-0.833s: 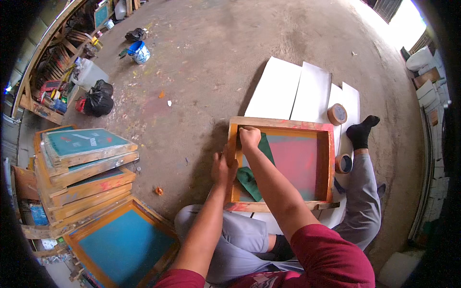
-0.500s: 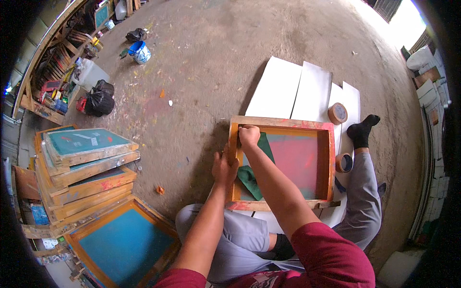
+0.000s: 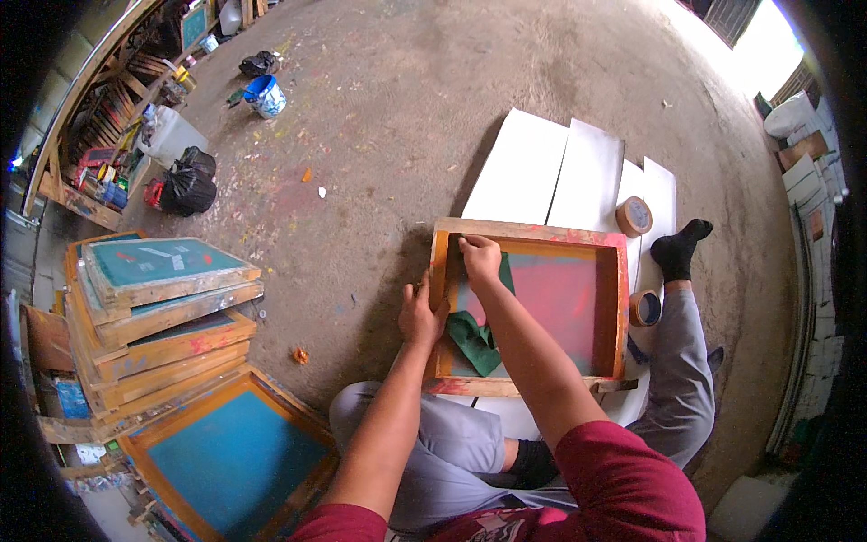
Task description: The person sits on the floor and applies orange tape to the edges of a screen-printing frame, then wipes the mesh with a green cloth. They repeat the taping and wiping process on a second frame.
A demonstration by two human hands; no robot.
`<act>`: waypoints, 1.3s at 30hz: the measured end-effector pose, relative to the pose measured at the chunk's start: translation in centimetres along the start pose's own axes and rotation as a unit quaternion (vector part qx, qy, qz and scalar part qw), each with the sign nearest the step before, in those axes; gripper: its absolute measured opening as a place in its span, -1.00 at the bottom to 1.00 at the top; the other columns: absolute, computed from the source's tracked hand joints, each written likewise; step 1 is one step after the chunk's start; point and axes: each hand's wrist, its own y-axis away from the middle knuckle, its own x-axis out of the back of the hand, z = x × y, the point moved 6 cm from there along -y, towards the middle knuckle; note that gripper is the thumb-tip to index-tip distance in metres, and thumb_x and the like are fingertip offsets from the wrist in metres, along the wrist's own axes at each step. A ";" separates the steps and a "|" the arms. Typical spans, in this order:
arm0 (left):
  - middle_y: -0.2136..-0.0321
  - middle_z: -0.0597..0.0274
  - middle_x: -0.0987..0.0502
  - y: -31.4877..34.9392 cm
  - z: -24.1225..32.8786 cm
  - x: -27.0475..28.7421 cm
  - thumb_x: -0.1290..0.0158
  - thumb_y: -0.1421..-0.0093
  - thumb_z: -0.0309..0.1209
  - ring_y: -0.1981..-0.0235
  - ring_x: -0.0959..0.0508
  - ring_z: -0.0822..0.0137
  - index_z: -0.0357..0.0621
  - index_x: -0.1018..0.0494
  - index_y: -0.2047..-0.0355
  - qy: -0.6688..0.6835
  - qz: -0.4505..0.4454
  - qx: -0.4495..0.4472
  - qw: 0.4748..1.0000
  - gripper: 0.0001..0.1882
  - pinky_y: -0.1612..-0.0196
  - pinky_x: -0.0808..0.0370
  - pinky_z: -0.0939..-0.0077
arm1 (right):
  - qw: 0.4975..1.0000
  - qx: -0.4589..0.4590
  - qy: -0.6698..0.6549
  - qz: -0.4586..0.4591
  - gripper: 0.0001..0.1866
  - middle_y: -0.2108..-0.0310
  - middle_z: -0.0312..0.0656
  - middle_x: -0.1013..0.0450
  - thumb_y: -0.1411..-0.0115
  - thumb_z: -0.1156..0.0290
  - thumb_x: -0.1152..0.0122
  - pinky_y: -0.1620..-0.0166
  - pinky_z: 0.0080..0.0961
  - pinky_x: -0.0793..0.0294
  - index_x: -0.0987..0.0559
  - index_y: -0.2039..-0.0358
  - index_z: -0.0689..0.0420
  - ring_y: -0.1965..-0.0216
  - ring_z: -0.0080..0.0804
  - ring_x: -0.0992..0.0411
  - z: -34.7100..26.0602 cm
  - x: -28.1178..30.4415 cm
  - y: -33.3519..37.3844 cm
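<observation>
Apparently, the left hand [image 3: 420,318] steadies the frame [image 3: 535,232], grip unclear. The right hand [image 3: 481,260] clenches inside its far-left corner.

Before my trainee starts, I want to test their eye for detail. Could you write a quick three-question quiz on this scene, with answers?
1. Multiple choice: at which side of the pink-meshed wooden frame is the left hand?
a) the right side
b) the far side
c) the left side

2. True or false: the right hand reaches inside the frame's rim, near its far left corner.

3. Fill in the colour: the creased, limp sheet inside the frame is ____.

Key: 1. c; 2. true; 3. green.
</observation>
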 end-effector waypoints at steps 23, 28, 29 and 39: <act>-0.09 -0.28 -0.40 -0.4 -2.3 0.0 -0.04 -0.42 -0.04 -0.06 -0.52 -0.31 0.23 -0.28 -0.44 0.049 -0.044 0.059 0.996 -0.39 -0.01 -0.55 -0.10 | 0.782 0.454 0.403 -0.143 -0.86 0.21 -0.21 -0.56 -0.08 0.27 -0.28 -0.11 -0.15 -0.43 -0.71 0.40 0.01 0.02 -0.13 -0.47 -5.8 2.4 12.9; -0.12 -0.33 -0.40 -0.7 -2.1 -0.6 0.12 -0.49 0.03 -0.11 -0.50 -0.30 0.21 -0.29 -0.43 0.066 -0.027 0.027 0.997 -0.42 -0.11 -0.51 -0.06 | 0.743 0.463 0.394 -0.280 -0.66 0.13 -0.25 -0.54 -0.16 0.18 -0.28 -0.10 -0.15 -0.43 -0.68 0.08 0.00 0.01 -0.18 -0.47 -2.8 6.2 17.3; -0.11 -0.32 -0.40 -0.7 -2.5 -0.8 0.11 -0.49 0.02 -0.10 -0.50 -0.30 0.21 -0.29 -0.44 0.058 -0.018 0.023 0.998 -0.43 -0.11 -0.51 -0.06 | 0.737 0.477 0.384 -0.286 -0.61 0.12 -0.25 -0.54 -0.17 0.17 -0.28 -0.10 -0.15 -0.43 -0.66 0.01 -0.01 0.01 -0.19 -0.47 -2.5 6.8 17.8; 0.03 -0.17 -0.44 -0.2 0.0 0.1 0.03 -0.46 -0.10 0.06 -0.56 -0.21 0.22 -0.32 -0.42 0.017 0.012 -0.004 1.000 -0.46 0.07 -0.55 -0.06 | 0.740 0.469 0.477 -0.066 -0.49 -0.02 -0.26 -0.44 -0.26 0.33 -0.08 -0.01 -0.30 -0.47 -0.52 -0.23 0.07 -0.06 -0.25 -0.39 -3.3 3.1 8.4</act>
